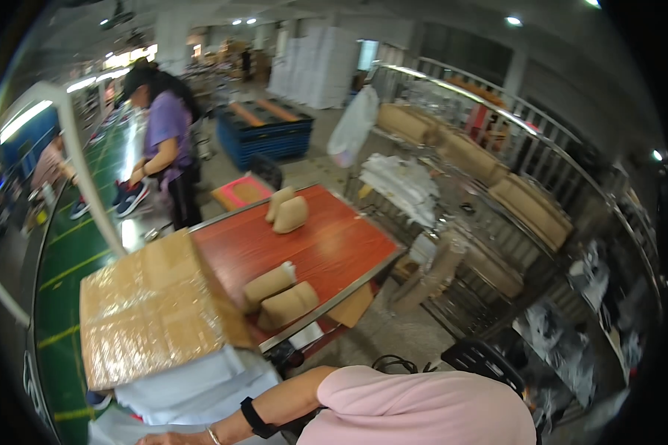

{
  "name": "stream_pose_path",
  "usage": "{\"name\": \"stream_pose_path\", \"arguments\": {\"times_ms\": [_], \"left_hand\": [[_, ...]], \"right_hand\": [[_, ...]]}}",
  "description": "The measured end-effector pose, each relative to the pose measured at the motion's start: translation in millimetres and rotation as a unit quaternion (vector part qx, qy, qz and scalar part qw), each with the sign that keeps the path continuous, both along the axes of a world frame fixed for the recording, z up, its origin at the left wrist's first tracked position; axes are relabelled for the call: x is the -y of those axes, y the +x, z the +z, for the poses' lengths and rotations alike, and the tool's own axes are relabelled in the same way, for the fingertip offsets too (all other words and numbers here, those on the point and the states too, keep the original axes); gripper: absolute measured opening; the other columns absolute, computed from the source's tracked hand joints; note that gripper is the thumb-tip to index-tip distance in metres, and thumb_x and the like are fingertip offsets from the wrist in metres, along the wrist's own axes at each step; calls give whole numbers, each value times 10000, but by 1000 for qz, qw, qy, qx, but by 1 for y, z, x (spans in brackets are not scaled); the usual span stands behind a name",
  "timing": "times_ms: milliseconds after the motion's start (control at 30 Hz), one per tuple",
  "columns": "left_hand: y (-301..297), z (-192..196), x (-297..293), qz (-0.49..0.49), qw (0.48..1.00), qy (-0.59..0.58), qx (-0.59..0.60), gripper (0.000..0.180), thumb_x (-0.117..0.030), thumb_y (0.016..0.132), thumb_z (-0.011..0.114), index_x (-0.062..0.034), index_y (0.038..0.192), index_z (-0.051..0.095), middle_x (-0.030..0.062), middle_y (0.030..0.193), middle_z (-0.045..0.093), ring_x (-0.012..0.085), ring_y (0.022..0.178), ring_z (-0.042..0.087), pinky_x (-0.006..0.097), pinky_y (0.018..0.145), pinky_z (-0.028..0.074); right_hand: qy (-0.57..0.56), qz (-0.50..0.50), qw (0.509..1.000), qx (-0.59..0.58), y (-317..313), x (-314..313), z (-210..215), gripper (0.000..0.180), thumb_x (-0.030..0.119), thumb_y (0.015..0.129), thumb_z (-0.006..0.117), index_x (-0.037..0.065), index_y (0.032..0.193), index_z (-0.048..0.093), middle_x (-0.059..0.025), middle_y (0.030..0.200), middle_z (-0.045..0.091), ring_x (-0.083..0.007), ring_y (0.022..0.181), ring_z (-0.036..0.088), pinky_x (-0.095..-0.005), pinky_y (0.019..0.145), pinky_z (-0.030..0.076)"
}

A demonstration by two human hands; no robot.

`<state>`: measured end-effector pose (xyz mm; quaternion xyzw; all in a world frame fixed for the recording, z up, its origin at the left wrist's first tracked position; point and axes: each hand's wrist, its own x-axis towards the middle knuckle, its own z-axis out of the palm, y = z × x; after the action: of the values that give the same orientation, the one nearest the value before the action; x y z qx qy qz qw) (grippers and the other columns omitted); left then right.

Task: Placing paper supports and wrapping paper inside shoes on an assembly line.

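Observation:
My right hand is at the lower edge, partly cut off by the picture, and its fingers cannot be read. It lies against pale white sheet material, perhaps paper or cloth. Its arm wears a dark band and a bracelet and comes out of a pink sleeve. My left hand is out of the picture. Just beyond the white material sits a large brown cardboard box, wrapped in shiny tape. Part of a dark shoe shows beside the box.
A red-brown table bears several beige rolled pieces. The green conveyor runs along the left, where a person in purple handles a dark sneaker. Blue crates stand beyond; racks with wrapped parts stand right.

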<state>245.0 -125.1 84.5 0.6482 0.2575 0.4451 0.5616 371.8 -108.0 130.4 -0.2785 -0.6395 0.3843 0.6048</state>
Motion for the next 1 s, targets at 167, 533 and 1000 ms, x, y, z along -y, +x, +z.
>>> {"name": "stream_pose_path", "arguments": {"times_ms": [167,533,1000], "left_hand": [[16,8,-6,-122,990,66,-28,477,-45,771,586,-12,1231,465,144,1096,563,227,947,567,323,795,467],[6,43,-2,-121,943,186,-249,448,-79,811,607,-45,1235,467,110,1016,596,201,877,591,305,748,483],[57,3,27,-161,942,-240,169,317,-112,843,583,-27,1144,526,67,1094,568,144,979,545,321,810,480]], "right_hand": [[82,-171,949,250,32,-1,23,464,340,752,657,53,1100,549,-193,1104,511,-304,978,522,-405,832,420],[-42,-214,890,400,91,1,57,660,332,797,640,36,1309,345,-176,1375,288,-305,1280,268,-409,1039,243],[119,-294,947,-55,1,-22,91,419,109,661,789,63,862,425,-26,923,479,-96,822,492,-245,651,467]]}}
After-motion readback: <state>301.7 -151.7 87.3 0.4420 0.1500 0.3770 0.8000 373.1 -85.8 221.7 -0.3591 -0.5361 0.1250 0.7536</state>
